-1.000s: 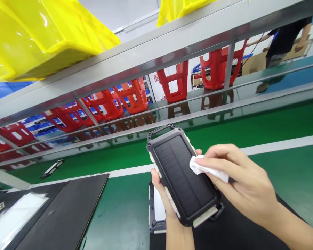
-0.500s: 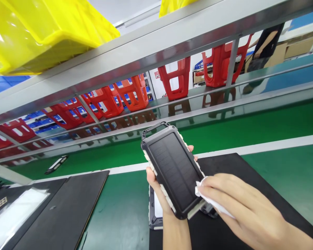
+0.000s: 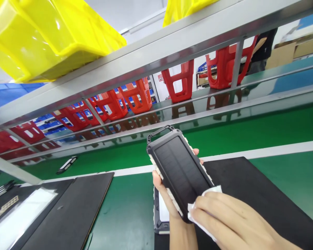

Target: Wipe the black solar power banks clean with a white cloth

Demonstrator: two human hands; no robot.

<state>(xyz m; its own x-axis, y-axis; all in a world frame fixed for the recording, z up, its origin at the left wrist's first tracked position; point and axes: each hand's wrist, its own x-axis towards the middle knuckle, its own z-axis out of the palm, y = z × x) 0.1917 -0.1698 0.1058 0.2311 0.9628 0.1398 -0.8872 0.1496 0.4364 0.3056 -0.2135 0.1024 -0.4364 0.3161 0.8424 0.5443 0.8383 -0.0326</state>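
Observation:
A solar power bank, black with pale side grips and a carry loop on top, is held up tilted in my left hand. My left fingers wrap round its back and edges. My right hand is closed on a white wipe, which presses on the lower right part of the dark panel. The bottom right corner of the power bank is hidden by the wipe and fingers. Below and behind it, a second case with a white face lies on a black mat, partly covered by my left arm.
On the left, clear plastic sheets lie on a dark board. Another small device rests on the green belt. Yellow bins sit on the metal shelf above. Red stools and a person are beyond.
My right hand has moved the wipe down and left across the panel toward its lower end. The whole view has shifted slightly, and my left hand keeps its hold.

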